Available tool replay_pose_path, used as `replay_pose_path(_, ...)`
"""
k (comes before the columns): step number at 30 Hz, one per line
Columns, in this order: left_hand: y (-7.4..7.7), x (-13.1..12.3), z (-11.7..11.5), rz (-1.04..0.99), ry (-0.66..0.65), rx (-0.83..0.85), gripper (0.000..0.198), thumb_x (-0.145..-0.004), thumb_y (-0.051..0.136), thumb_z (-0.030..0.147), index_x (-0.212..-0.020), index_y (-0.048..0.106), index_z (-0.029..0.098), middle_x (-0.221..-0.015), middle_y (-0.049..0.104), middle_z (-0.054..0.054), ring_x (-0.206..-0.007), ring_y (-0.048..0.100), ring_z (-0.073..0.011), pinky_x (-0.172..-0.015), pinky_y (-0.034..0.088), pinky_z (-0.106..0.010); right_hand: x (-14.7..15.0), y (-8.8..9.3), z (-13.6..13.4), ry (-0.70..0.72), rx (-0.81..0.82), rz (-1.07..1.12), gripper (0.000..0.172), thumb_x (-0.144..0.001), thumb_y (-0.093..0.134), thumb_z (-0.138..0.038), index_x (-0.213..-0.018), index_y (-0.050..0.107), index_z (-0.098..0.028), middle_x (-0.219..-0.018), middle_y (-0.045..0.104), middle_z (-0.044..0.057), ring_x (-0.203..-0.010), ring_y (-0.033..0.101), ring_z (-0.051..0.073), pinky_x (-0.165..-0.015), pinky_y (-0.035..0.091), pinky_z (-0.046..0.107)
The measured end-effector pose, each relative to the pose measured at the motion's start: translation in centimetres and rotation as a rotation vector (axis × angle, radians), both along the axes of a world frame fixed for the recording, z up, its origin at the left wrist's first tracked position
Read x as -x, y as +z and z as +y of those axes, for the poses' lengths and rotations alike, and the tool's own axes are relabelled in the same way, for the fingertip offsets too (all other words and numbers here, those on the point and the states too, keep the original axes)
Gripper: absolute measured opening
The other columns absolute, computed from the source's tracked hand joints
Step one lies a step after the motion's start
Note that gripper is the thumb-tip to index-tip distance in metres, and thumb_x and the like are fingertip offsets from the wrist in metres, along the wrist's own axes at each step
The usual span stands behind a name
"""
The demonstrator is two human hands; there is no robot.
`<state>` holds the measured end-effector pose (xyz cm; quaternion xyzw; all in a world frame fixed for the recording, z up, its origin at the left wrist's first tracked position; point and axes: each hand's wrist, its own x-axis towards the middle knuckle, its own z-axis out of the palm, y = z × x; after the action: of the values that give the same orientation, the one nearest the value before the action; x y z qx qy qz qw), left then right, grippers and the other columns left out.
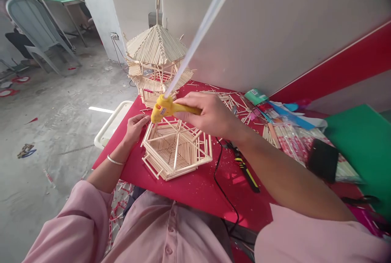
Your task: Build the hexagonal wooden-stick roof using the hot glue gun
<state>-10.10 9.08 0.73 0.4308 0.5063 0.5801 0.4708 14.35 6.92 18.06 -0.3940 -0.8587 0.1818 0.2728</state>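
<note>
My right hand (210, 114) is closed around a yellow glue gun (166, 109), whose long clear glue stick (201, 31) juts up toward the camera. The nozzle points down at the upper left corner of a hexagonal frame of thin wooden sticks (176, 150) lying on the red table (195, 189). My left hand (135, 126) rests against the frame's left side, fingers curled on its edge. Just beyond stands a taller stick-built pavilion with a pointed roof (155, 61).
The glue gun's black cord (220, 173) trails across the table toward me. A yellow-black cutter (246, 171), loose sticks and packets (287, 132), a black object (323, 159) and green sheet (363, 145) lie right. A white tray (111, 124) sits at the table's left edge; a white board (275, 31) stands behind.
</note>
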Motion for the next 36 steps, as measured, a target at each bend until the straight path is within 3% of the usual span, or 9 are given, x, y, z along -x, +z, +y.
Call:
replay_pose_path(6,0.2,-0.2,-0.1,0.029,-0.045,0.004,0.035,-0.067,0.083,0.049,-0.069,0.076,0.015,-0.057,0.063,-0.002,-0.050,0.052,-0.0113,-0.048,0.040,-0.023,-3.6,1.4,-0.8,-0.265,-0.081,-0.022,0.034,-0.094,0.061,-0.053,-0.115,0.077,-0.031,-0.104,0.073,0.005,-0.090,0.066,0.021,-0.079,0.051,0.034)
replay_pose_path(14,0.5,-0.4,-0.5,0.059,-0.092,-0.013,0.043,-0.065,0.082,0.057,-0.069,0.076,0.015,-0.061,0.065,-0.003,-0.055,0.056,-0.0136,-0.054,0.045,-0.025,-3.5,-0.3,0.2,-0.213,-0.176,-0.232,0.032,-0.094,0.063,-0.052,-0.104,0.078,-0.026,-0.087,0.071,0.006,-0.085,0.064,0.020,-0.072,0.046,0.030)
replay_pose_path(19,0.4,-0.1,-0.4,0.033,-0.078,-0.056,0.041,-0.066,0.082,0.055,-0.068,0.075,0.015,-0.061,0.064,-0.003,-0.056,0.053,-0.0135,-0.053,0.043,-0.025,-3.6,0.4,-0.1,-0.252,-0.246,-0.288,0.029,-0.096,0.060,-0.046,-0.107,0.078,-0.027,-0.091,0.072,0.007,-0.080,0.064,0.020,-0.071,0.045,0.032)
replay_pose_path(24,0.6,-0.1,-0.7,0.062,-0.144,-0.041,0.040,-0.069,0.081,0.055,-0.072,0.077,0.015,-0.064,0.065,-0.004,-0.058,0.056,-0.0147,-0.057,0.045,-0.026,-4.1,1.5,-0.8,-0.256,-0.238,-0.293,0.028,-0.094,0.060,-0.048,-0.107,0.079,-0.031,-0.094,0.073,0.005,-0.080,0.065,0.020,-0.070,0.046,0.032)
replay_pose_path(28,0.7,-0.1,-1.0,0.075,-0.193,-0.063,0.035,-0.072,0.079,0.051,-0.075,0.078,0.015,-0.070,0.068,-0.004,-0.063,0.059,-0.0159,-0.062,0.048,-0.026,-5.0,1.8,-0.7,-0.406,-0.225,-0.183,0.034,-0.092,0.061,-0.049,-0.114,0.079,-0.029,-0.097,0.075,0.007,-0.080,0.066,0.022,-0.068,0.047,0.033)
replay_pose_path(31,0.8,-0.1,-1.0,0.071,-0.199,-0.098,0.032,-0.073,0.077,0.048,-0.076,0.078,0.016,-0.072,0.069,-0.004,-0.065,0.060,-0.0160,-0.063,0.048,-0.026,-6.5,1.1,0.6,-0.564,-0.093,-0.150,0.038,-0.088,0.065,-0.053,-0.108,0.081,-0.025,-0.082,0.074,0.007,-0.072,0.064,0.021,-0.060,0.044,0.031)
replay_pose_path(34,0.8,-0.1,-0.9,0.065,-0.208,-0.103,0.032,-0.073,0.078,0.047,-0.077,0.078,0.016,-0.073,0.069,-0.004,-0.067,0.061,-0.0165,-0.065,0.049,-0.026,-8.1,-0.8,2.7,-0.653,0.182,-0.064,0.041,-0.085,0.069,-0.054,-0.100,0.082,-0.019,-0.058,0.065,0.003,-0.055,0.056,0.015,-0.052,0.039,0.027)
replay_pose_path(36,0.7,-0.1,-0.8,0.062,-0.205,-0.086,0.032,-0.072,0.078,0.048,-0.077,0.078,0.016,-0.073,0.069,-0.004,-0.067,0.062,-0.0171,-0.065,0.050,-0.027,-8.8,-2.2,3.9,-0.690,0.343,0.074,0.037,-0.082,0.074,-0.049,-0.095,0.082,-0.016,-0.062,0.068,0.003,-0.051,0.052,0.012,-0.051,0.039,0.025)
